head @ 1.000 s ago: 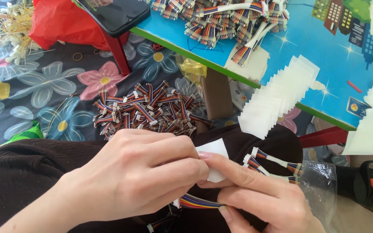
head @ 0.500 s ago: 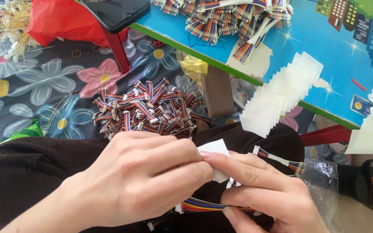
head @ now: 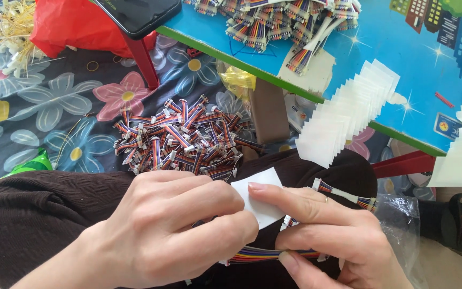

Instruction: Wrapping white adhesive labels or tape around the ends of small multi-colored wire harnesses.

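While both hands pinch a white label point(head: 258, 200) around the rainbow ribbon cable point(head: 263, 253), left hand point(head: 172, 230) and right hand point(head: 327, 235) are mid-wrap; pressing flat likely follows; connector pile point(head: 180, 136) lies at 12 o'clock.

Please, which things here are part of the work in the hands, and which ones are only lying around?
In the work:
left hand and right hand, both on the white paper slip
rainbow ribbon cable, pinched by the right hand
row of white slips on the table edge
cable pile on the floor

Lying about:
phone
red bag
clear plastic bag
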